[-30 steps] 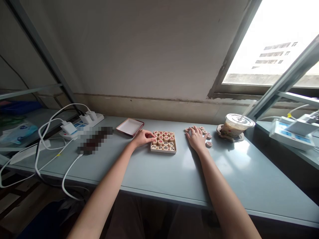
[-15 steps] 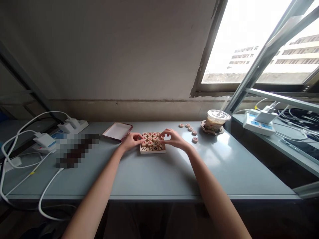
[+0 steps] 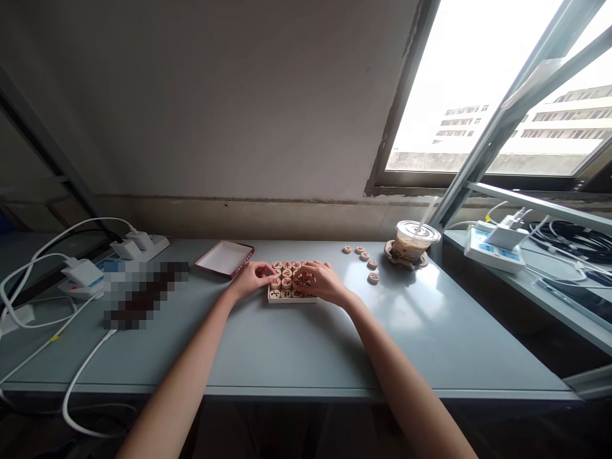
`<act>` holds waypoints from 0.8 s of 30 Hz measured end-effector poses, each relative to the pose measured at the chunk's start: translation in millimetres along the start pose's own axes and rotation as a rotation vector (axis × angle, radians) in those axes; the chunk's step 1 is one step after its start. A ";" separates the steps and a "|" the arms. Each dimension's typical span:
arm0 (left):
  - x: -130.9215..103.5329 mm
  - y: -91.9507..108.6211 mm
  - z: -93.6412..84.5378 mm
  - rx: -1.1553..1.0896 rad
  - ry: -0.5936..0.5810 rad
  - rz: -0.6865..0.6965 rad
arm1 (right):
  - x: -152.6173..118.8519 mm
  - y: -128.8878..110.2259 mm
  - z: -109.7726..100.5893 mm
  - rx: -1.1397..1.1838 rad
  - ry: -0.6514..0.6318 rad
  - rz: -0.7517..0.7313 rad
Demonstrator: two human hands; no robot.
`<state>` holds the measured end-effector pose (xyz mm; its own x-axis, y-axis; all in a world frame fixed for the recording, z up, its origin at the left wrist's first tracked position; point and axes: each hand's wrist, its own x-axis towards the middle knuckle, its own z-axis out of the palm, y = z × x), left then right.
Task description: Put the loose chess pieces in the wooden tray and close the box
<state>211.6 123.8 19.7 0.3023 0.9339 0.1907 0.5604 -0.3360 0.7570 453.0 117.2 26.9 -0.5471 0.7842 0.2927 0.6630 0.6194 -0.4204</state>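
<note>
A shallow white box (image 3: 292, 301) stands on the grey desk, filled with rows of round wooden chess pieces (image 3: 286, 284) marked with red or black characters. My left hand (image 3: 252, 278) is at the box's left side, its thumb and forefinger closed on a piece at the left edge. Over the right half of the box lies my right hand (image 3: 321, 282), fingers bent down onto the pieces and covering several. What its fingertips grip, if anything, is hidden. Several loose pieces (image 3: 373, 278) lie to the right of the box.
The open box lid (image 3: 225, 258) lies at the back left. A lidded drink cup (image 3: 412, 241) with a straw stands at the back right. White power strips (image 3: 495, 247) and cables are at both sides. A pixelated patch covers something at the left.
My right hand has moved left from the box's right edge, further over the pieces. My left hand stays at the left edge. The view has tilted slightly.
</note>
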 end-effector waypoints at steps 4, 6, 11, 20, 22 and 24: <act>-0.3 -1.4 -0.5 -0.059 0.033 -0.010 | -1.8 7.7 -7.2 0.059 0.020 0.013; -1.0 -0.8 -4.1 -0.072 0.081 -0.003 | -2.1 21.5 -11.5 -0.033 0.152 0.100; -3.8 3.9 -20.3 -0.176 -0.214 -0.101 | 8.7 73.7 -20.4 -0.447 0.184 0.596; -14.8 -0.1 -22.1 -0.193 -0.726 -0.407 | 14.8 91.9 -37.9 -0.565 -0.085 0.438; -15.7 0.5 -20.4 -0.190 -0.728 -0.420 | 1.1 83.7 -38.5 -0.543 -0.086 0.354; -15.3 2.1 -18.1 -0.195 -0.710 -0.413 | -13.9 73.5 -37.9 -0.480 -0.065 0.248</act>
<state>194.2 111.1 29.7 0.5520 0.6565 -0.5141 0.6092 0.1035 0.7862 528.7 153.1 24.5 -0.3652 0.9145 0.1743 0.9267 0.3750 -0.0259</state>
